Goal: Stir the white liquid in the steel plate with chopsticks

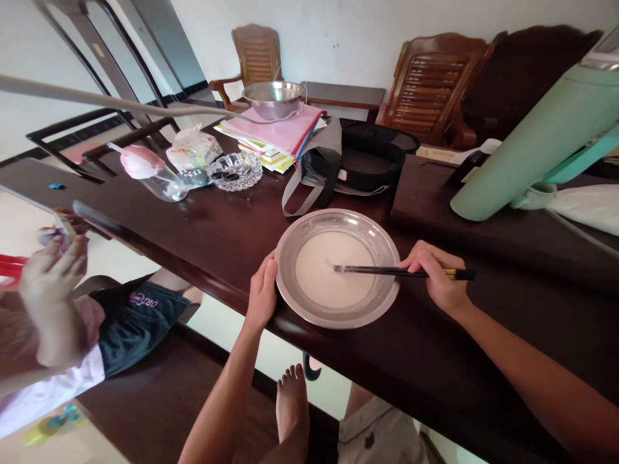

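A round metal bowl stands on the dark wooden table near its front edge. Inside it is a pale, creamy liquid. My left hand grips the bowl's left rim, thumb at the edge and the other fingers partly hidden behind it. In my right hand is a pair of black chopsticks, held nearly level across the bowl's right rim. Their tips dip into the liquid close to the middle, where the surface is slightly disturbed.
Behind the bowl lies a black and grey bag. Papers and a pink folder carry another metal bowl. A glass ashtray sits further left. A green bottle leans in at right. Another person's hand is at left.
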`<state>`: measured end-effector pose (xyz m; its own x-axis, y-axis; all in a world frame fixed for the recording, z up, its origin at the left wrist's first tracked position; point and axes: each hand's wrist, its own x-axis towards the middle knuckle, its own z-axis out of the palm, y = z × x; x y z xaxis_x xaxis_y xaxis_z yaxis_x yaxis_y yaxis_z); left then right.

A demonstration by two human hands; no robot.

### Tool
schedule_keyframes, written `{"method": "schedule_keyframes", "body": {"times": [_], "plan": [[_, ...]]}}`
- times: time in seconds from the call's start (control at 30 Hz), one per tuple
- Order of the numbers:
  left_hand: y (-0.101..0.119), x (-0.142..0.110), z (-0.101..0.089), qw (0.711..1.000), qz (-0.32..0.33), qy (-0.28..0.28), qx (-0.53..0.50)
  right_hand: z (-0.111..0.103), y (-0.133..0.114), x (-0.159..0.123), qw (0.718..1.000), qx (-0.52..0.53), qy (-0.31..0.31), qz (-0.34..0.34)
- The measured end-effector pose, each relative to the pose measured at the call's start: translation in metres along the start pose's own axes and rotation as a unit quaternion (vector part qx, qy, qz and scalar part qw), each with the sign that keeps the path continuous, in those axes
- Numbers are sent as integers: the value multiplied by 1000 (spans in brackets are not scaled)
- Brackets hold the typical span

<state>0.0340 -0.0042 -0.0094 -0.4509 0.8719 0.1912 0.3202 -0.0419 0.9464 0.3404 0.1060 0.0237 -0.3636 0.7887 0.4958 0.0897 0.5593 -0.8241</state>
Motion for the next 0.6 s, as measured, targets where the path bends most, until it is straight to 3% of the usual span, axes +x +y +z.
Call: {"method": "schedule_keyframes", "body": {"times": [0.1, 0.27, 0.4, 0.53, 0.6], "plan": [[0, 0, 0, 1000, -5, 6, 0, 2, -2, 0, 998, -40, -45, -18], [0, 0, 0, 1000, 2, -2, -3, 1, -2, -1, 1000, -8, 24, 3], [0, 0, 0, 1000, -3, 1, 4, 2, -3, 0, 997, -41, -56, -22], [-1, 0, 0, 1000, -3, 2, 7, 1, -3, 0, 999, -36, 24, -6], [-1, 0, 0, 1000, 1, -4, 2, 0, -3, 0, 1000, -9, 24, -4]]}}
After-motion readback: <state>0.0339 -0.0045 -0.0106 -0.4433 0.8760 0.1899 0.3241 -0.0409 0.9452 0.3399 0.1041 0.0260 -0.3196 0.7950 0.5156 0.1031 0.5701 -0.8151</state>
